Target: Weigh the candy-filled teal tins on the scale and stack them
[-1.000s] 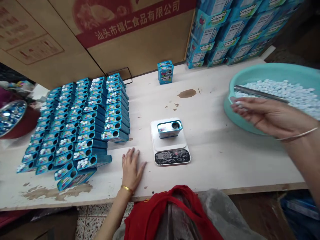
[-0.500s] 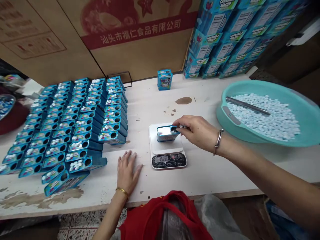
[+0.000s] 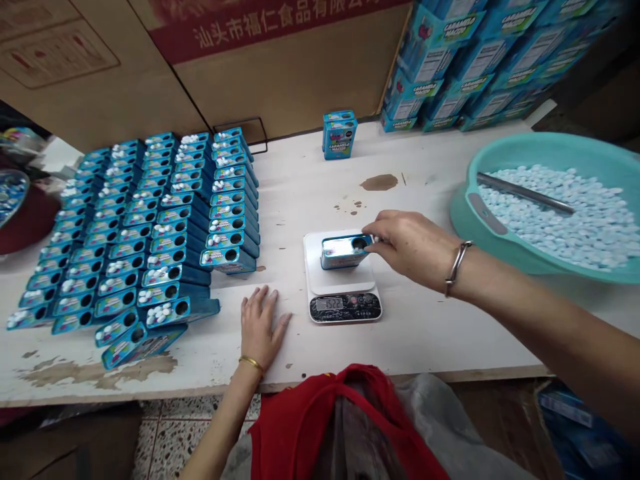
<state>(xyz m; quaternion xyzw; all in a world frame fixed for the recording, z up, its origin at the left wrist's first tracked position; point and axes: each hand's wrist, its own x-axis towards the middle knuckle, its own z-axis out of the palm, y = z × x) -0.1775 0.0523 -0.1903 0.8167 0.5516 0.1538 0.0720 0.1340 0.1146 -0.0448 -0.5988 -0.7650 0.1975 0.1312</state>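
I have the tin (image 3: 343,253) sitting on the white scale (image 3: 336,285), its round hole just beside the fingertips of my right hand (image 3: 411,245); those fingers are pinched on what looks like a bit of white candy (image 3: 377,239); my left hand (image 3: 260,331) lies flat on the surface (image 3: 425,175), fingers spread and released; rows of tins (image 3: 173,257) crowd off to its left, a pair of tins (image 3: 339,140) stands behind the scale, and the basin (image 3: 477,230), a metal rod (image 3: 525,193) inside, sits beyond my right wrist; a second ago that hand was at the basin's rim.
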